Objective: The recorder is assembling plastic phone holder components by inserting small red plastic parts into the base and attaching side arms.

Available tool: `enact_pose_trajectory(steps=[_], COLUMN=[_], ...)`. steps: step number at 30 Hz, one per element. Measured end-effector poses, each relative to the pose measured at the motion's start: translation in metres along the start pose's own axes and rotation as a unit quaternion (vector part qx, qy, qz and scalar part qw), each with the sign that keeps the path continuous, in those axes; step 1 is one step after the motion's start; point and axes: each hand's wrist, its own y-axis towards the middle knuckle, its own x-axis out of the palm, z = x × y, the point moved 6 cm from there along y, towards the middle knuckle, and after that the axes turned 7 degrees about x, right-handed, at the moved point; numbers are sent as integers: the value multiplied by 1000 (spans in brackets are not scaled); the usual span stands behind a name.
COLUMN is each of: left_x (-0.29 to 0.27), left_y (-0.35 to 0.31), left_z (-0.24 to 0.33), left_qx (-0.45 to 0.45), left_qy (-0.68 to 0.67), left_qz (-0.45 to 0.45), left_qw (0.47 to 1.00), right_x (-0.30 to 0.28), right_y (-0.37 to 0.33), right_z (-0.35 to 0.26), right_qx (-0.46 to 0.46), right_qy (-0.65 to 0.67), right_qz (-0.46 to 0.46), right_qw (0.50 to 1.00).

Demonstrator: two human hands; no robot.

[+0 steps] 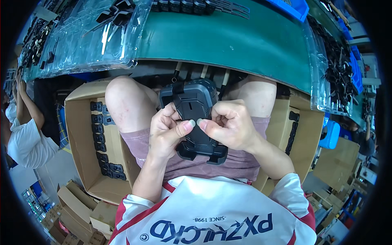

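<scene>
A black plastic phone holder (196, 107), with wide jaws at its far and near ends, is held above my lap. My left hand (168, 131) grips its left side, the thumb pressing on the front face. From the right, my right hand (230, 124) clasps it the same way, fingers curled behind. Both thumb tips nearly meet at the middle of the holder. The holder's back and most of my fingertips are hidden.
Cardboard boxes with black parts stand left (87, 163) and right (304, 139) of my legs. Ahead is a green table (228, 41) bearing a clear tray (94, 45) of black pieces, a row of black parts (183, 6) and a blue bin (294, 8). Another person (30, 139) works at far left.
</scene>
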Motion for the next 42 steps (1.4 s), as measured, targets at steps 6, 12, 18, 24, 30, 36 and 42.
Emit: enact_pose_trajectory(steps=[6, 12, 18, 24, 30, 36, 42], left_x=[3, 6, 48, 62, 59, 47, 29], left_y=[1, 1, 7, 15, 17, 19, 17], left_z=[-6, 0, 18, 18, 16, 7, 8], left_qx=[-10, 59, 197, 287, 322, 273, 146], left_qy=[-30, 107, 301, 108, 148, 323, 198], left_qz=[7, 26, -62, -47, -50, 18, -57], left_qw=[999, 992, 931, 950, 934, 906, 967], right_x=[-3, -15, -15, -12, -6, 5, 3], right_y=[-6, 0, -10, -9, -6, 2, -1], right_z=[5, 8, -9, -17, -10, -5, -4], right_qx=[-21, -50, -195, -242, -260, -81, -40], right_qy=[-8, -8, 146, 221, 233, 357, 344], right_qz=[25, 74, 153, 173, 170, 190, 140], right_qw=[999, 996, 958, 929, 922, 911, 927])
